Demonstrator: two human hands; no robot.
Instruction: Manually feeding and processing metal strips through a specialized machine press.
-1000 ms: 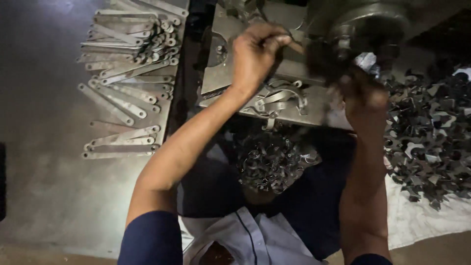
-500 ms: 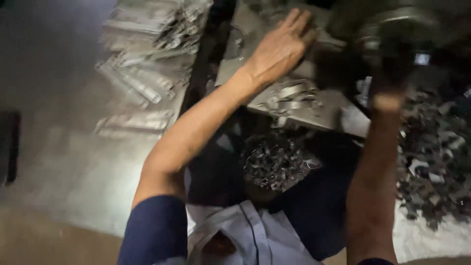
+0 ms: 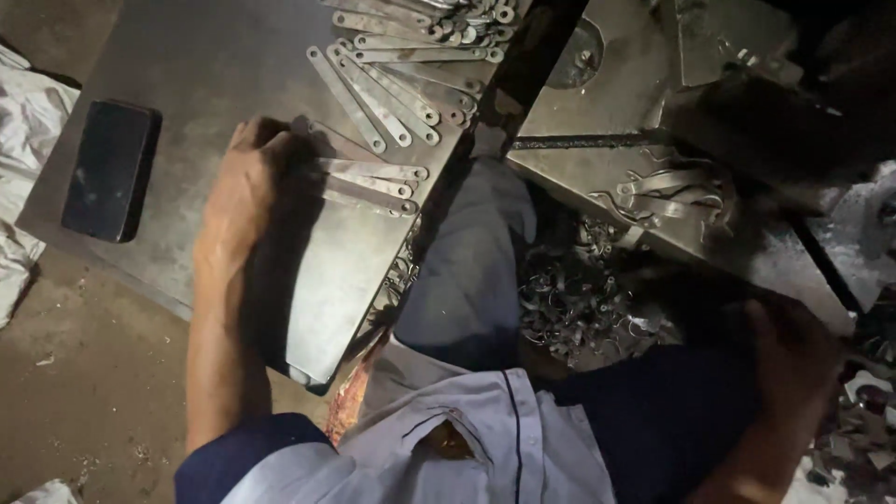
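Observation:
My left hand [image 3: 247, 187] lies on a grey metal sheet [image 3: 317, 289] at the left. Its fingers curl over the near ends of a few flat metal strips [image 3: 373, 182] with holes at their tips. More such strips [image 3: 401, 84] fan out across the sheet toward a heap at the top. My right hand [image 3: 793, 364] sits low at the right in deep shadow, beside a pile of small metal pieces [image 3: 863, 420]. Its fingers are too dark to make out.
A black flat slab [image 3: 110, 168] rests on the sheet's left end. A slanted machine plate [image 3: 607, 168] carries bent metal clamps [image 3: 672, 196]. Curled metal scraps [image 3: 579, 299] lie heaped on my lap. White cloth [image 3: 28, 121] is at the far left.
My left hand has come down from the machine plate to the strips on the sheet. My right hand has dropped from the machine to the lower right. The view swung left.

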